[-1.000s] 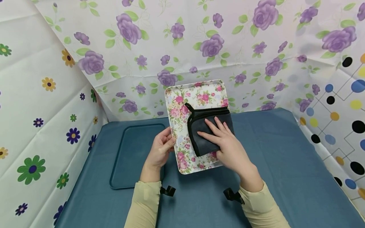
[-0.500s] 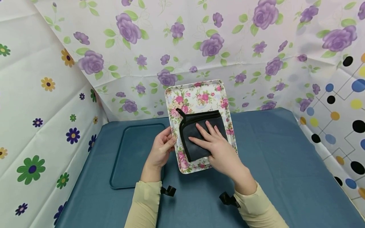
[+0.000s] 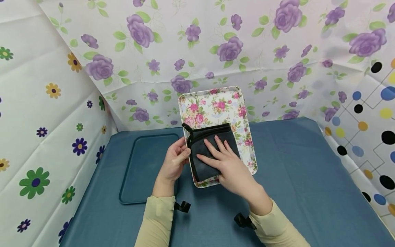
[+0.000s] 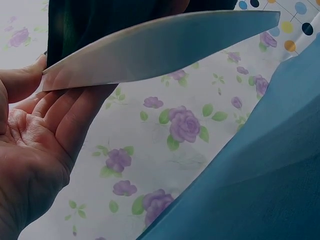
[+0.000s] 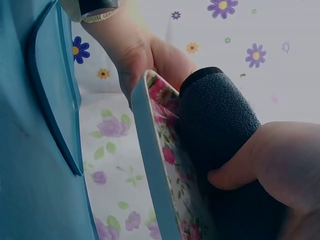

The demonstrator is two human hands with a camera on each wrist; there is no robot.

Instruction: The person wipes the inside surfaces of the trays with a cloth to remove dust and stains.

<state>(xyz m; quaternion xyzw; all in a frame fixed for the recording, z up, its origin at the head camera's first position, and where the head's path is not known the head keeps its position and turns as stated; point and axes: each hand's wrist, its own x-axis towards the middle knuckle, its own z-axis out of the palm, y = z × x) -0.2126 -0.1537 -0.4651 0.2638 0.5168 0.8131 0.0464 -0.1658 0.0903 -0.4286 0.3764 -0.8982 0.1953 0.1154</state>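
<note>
In the head view, a white tray (image 3: 219, 106) with pink flowers is held up off the table, tilted towards me. My left hand (image 3: 172, 161) pinches its left edge, thumb on the rim and fingers behind. The left wrist view shows those fingers under the tray's plain underside (image 4: 160, 47). A folded dark grey cloth (image 3: 199, 145) with black edging and a hanging loop lies on the tray's lower left. Spread over it, my right hand (image 3: 234, 171) presses it with straight fingers. Close up in the right wrist view, the cloth (image 5: 215, 115) looks fuzzy, with the thumb against it.
A blue rectangular tray (image 3: 148, 168) lies on the table at the left, partly behind my left arm. Blue cloth covers the table (image 3: 308, 178). Patterned sheets (image 3: 197, 61) stand around the back and sides.
My right hand has slid the cloth down and left across the flowered tray, up to its left rim by the left thumb. The left hand and tray stay almost still.
</note>
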